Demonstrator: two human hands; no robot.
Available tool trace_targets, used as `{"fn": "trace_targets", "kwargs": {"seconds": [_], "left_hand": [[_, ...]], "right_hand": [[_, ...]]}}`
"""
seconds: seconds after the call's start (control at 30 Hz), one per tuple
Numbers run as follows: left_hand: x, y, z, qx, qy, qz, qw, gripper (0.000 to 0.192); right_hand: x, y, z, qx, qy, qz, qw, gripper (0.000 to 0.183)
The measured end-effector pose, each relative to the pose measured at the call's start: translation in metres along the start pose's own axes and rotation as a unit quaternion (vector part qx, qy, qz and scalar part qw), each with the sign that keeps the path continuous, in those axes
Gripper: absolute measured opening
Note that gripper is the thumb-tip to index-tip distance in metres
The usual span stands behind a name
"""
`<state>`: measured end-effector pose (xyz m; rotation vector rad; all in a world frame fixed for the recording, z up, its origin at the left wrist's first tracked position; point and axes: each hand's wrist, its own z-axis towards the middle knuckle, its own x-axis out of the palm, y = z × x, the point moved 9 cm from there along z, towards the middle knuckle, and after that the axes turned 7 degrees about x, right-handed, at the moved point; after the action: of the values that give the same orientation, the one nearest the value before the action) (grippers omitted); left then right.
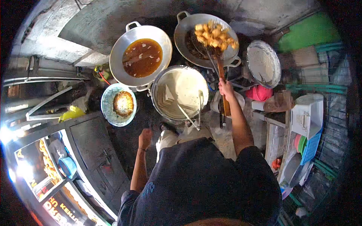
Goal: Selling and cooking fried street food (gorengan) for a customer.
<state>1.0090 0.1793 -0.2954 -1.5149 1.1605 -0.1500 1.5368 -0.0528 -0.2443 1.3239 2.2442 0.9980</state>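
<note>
My right hand (226,88) grips the wooden handle (221,67) of a wire strainer. Golden fried pieces (215,35) are heaped on the strainer, over the right wok (181,39) of dark oil. My left hand (145,139) hangs low beside my left leg, its fingers curled; whether it holds anything is unclear. The left wok (116,56) holds brown oil (142,58) with small pale bits floating in it. Between the woks and my body stands a large pot (185,84) of pale batter, with flat pale slabs and tongs in it. A pale blue bowl (106,113) holds a brown liquid or sauce.
A basin of white flour or powder (263,63) stands right of the right wok, above a pink bag (259,92). White plastic containers (306,115) and a blue basket (312,147) line the right side. A lit glass display cabinet (51,166) is at lower left, near a yellow bag (72,113).
</note>
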Motion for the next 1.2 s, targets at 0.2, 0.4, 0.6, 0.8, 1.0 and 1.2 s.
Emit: {"fn": "trace_targets", "kwargs": {"seconds": [0.2, 0.4, 0.6, 0.8, 1.0, 1.2], "left_hand": [[-0.01, 0.121, -0.093, -0.169, 0.001, 0.006, 0.986, 0.025], [-0.013, 0.189, -0.202, -0.347, 0.003, -0.087, 0.934, 0.02], [-0.019, 0.216, -0.251, -0.381, -0.086, -0.178, 0.903, 0.017], [-0.036, 0.221, -0.295, -0.371, -0.164, -0.202, 0.892, 0.016], [-0.055, 0.242, -0.362, -0.411, -0.189, -0.12, 0.884, 0.023], [-0.048, 0.238, -0.46, -0.498, -0.24, -0.193, 0.811, 0.027]], "right_hand": [[-0.003, -0.014, 0.024, 0.028, -0.014, -0.076, 0.997, 0.035], [0.08, 0.031, -0.021, -0.014, 0.013, -0.157, 0.987, 0.034], [0.209, 0.034, -0.051, -0.02, 0.143, -0.226, 0.964, 0.032], [0.35, -0.037, -0.118, 0.037, 0.309, -0.281, 0.908, 0.028], [0.444, -0.129, -0.171, 0.212, 0.441, -0.253, 0.834, 0.026], [0.508, -0.234, -0.165, 0.27, 0.464, -0.292, 0.792, 0.027]]}}
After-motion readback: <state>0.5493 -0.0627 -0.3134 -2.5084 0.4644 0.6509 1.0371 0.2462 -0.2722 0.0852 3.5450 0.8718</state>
